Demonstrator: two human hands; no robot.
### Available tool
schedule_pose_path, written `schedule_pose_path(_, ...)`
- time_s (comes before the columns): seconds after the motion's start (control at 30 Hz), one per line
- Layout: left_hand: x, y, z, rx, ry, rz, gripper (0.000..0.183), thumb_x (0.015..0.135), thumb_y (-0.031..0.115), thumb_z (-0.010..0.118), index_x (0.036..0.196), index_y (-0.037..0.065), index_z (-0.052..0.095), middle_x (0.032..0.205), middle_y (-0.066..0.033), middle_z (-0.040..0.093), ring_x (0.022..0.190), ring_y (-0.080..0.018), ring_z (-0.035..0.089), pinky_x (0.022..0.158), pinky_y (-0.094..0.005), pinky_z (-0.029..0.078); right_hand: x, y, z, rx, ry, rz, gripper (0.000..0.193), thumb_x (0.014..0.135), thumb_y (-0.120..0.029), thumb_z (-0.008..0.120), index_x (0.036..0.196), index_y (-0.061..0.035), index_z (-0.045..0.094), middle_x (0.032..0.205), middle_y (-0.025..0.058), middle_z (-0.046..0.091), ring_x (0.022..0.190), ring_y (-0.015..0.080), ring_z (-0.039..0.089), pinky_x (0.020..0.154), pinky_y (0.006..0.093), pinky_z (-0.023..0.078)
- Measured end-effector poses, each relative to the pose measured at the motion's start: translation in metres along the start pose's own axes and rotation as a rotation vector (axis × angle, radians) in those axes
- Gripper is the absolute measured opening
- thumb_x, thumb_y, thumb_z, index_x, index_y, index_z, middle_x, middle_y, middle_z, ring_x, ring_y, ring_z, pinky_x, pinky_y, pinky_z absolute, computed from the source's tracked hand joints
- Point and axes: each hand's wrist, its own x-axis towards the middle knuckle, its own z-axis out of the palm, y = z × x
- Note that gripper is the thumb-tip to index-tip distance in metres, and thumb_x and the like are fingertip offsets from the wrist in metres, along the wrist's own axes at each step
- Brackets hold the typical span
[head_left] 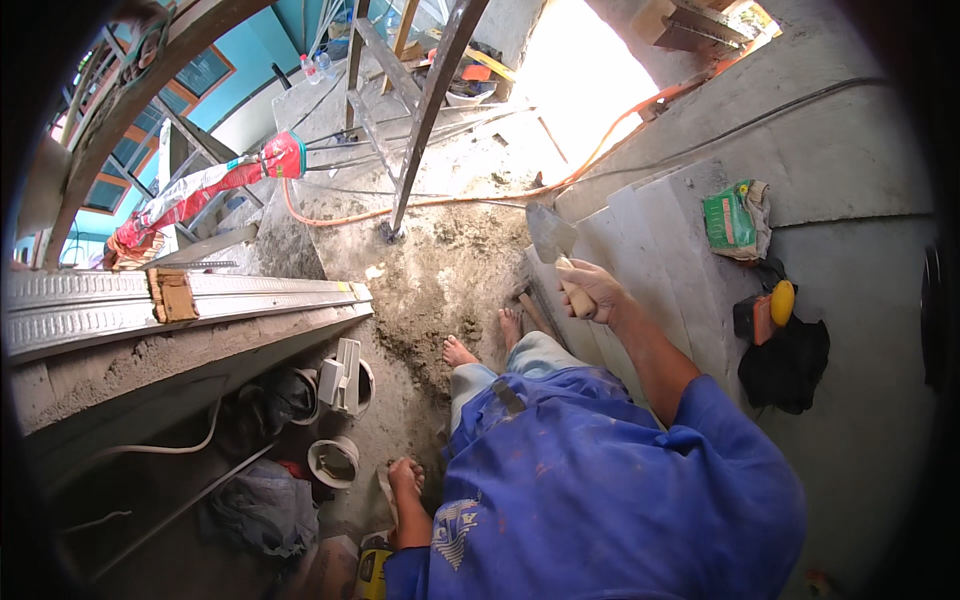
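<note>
My right hand (pixel 600 292) is wrapped round the wooden handle of a pointed trowel (pixel 551 234). Its flat grey blade stretches ahead of the fingers, over the edge of the pale panels. Low on the left, my left hand (pixel 407 476) hangs beside my body with its fingers curled. A thin pale strip shows along that hand, but what the fingers hold cannot be made out. Below my left hand stands a yellow and black container (pixel 373 570). A white bucket (pixel 333 462) is to the left of the hand. A hammer-like tool (pixel 535 312) lies by my right foot.
Pale slabs (pixel 640 240) lean along the right wall. A green packet (pixel 733 222) and a black bag (pixel 790 365) lie beyond. An orange hose (pixel 440 203) crosses the rough floor. A metal ladder (pixel 432 110) stands ahead; a metal-edged ledge (pixel 250 300) juts from the left.
</note>
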Motion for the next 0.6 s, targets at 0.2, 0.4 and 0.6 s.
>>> schedule_pose_path(0.2,-0.041,-0.035,0.054,-0.053,-0.103,0.152,0.017,0.095,0.019,0.066,0.107,0.007,0.065,0.086,-0.0041,0.066,0.066,-0.0166,0.063,0.056,-0.0335,0.051,0.087,0.051,-0.022,-0.237,0.063,0.179,0.031,0.094,-0.017,0.072,0.116,-0.0002,0.057,0.079,0.0094,0.062,0.055,0.0177,0.061,0.041,0.0347,0.049)
schedule_pose_path(0.4,-0.082,0.058,0.192,0.106,-0.130,0.486,0.052,0.097,0.016,0.069,0.141,-0.006,0.055,0.116,-0.0117,0.068,0.098,-0.0168,0.065,0.085,-0.0288,0.053,0.185,0.093,-0.024,-0.325,0.168,-0.001,0.034,0.090,-0.017,0.076,0.113,0.0016,0.059,0.074,0.0089,0.062,0.053,0.0182,0.061,0.041,0.0366,0.048)
schedule_pose_path(0.6,-0.084,0.184,0.344,0.371,-0.411,0.774,0.045,0.101,0.011,0.065,0.140,-0.007,0.055,0.119,-0.0103,0.067,0.104,-0.0130,0.063,0.091,-0.0280,0.053,0.293,0.102,-0.040,-0.300,0.421,-0.206,0.039,0.093,-0.027,0.073,0.122,-0.0024,0.063,0.086,0.0088,0.067,0.068,0.0169,0.065,0.058,0.0342,0.052)
